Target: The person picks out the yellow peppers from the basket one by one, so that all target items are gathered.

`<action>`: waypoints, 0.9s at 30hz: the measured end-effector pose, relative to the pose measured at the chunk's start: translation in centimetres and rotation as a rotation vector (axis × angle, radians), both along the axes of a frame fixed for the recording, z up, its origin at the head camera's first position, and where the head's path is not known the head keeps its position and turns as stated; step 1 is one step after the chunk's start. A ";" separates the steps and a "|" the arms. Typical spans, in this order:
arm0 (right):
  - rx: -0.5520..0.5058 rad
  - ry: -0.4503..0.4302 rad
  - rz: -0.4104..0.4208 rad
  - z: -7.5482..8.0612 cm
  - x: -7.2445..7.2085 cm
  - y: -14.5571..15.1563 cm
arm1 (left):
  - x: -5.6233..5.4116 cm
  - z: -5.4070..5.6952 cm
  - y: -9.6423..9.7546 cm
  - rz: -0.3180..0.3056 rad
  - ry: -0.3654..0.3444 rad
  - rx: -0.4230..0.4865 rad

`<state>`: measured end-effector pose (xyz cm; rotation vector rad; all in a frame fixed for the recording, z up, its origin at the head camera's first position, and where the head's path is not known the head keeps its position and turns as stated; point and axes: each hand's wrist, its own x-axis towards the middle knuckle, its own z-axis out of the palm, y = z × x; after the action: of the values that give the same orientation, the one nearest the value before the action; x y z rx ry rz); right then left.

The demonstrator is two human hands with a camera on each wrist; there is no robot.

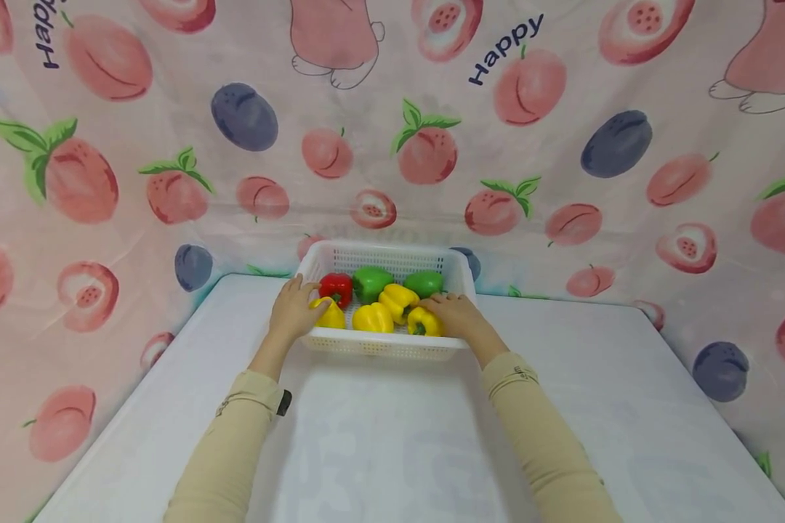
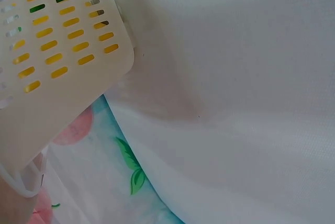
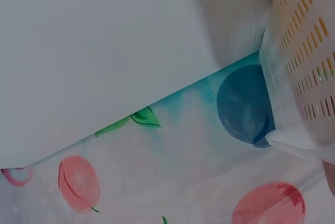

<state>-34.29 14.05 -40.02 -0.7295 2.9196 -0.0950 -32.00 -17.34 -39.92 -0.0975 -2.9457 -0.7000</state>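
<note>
A white plastic basket (image 1: 379, 345) with slotted walls is at the back of the table, between both hands. Inside lie a red bell pepper (image 1: 336, 288), two green peppers (image 1: 371, 282) and several yellow bell peppers (image 1: 374, 318). My left hand (image 1: 293, 309) grips the basket's left side, its thumb over the rim beside a yellow pepper. At the right side, my right hand (image 1: 458, 317) holds the rim, with fingers reaching inside by the yellow peppers. Each wrist view shows the basket's slotted wall (image 2: 63, 30) close up; most of each hand is outside those views.
A white tabletop (image 1: 379, 443) stretches in front of the basket and to both sides. Fruit-print cloth (image 1: 366, 174) hangs right behind the table's back edge and along its sides. A dark band (image 1: 284, 403) is on the left wrist.
</note>
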 end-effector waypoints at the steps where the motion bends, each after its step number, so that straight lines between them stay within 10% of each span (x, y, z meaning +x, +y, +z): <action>1: -0.006 -0.004 -0.005 0.0 0.0 0.0 | 0.0 0.0 0.0 0.000 0.000 0.000; 27: 0.042 -0.023 -0.035 0.0 -0.4 0.1 | 0.1 0.1 0.2 0.018 -0.002 -0.002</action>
<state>-34.74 14.14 -39.98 -0.6666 2.9038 -0.0446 -31.86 -17.12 -39.81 -0.0702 -2.9457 -0.6955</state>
